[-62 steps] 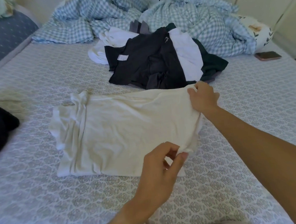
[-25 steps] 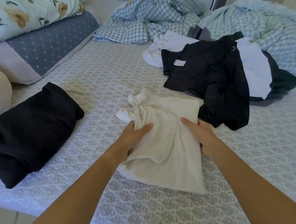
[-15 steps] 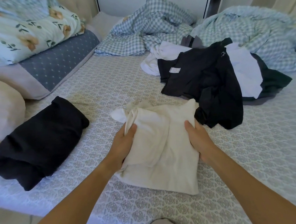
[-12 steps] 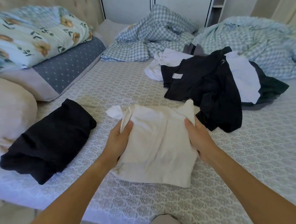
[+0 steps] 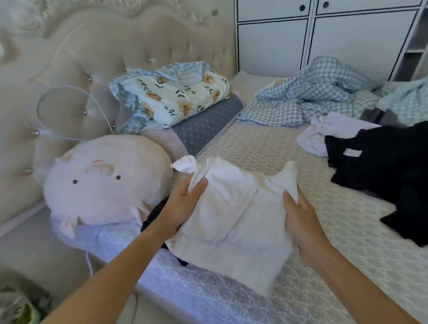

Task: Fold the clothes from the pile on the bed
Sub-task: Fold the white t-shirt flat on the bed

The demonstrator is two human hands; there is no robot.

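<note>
A folded cream-white garment (image 5: 235,219) is held up over the left part of the bed (image 5: 348,266). My left hand (image 5: 183,204) grips its left edge and my right hand (image 5: 300,218) grips its right edge. Under the garment a folded black garment (image 5: 151,216) shows only as a dark sliver on the mattress. The pile of unfolded clothes (image 5: 402,170), black and white pieces, lies at the right.
A round pig-faced cushion (image 5: 105,180) sits at the bed's left edge, by a tufted headboard (image 5: 69,79). A floral pillow (image 5: 175,95) and a checked blanket (image 5: 318,94) lie at the back. White cupboards (image 5: 337,19) stand behind. A green basket (image 5: 11,319) is on the floor.
Both hands have carried the folded cream garment to the left, over the folded black garment. The view has swung left and up, bringing the cushion and headboard into sight.
</note>
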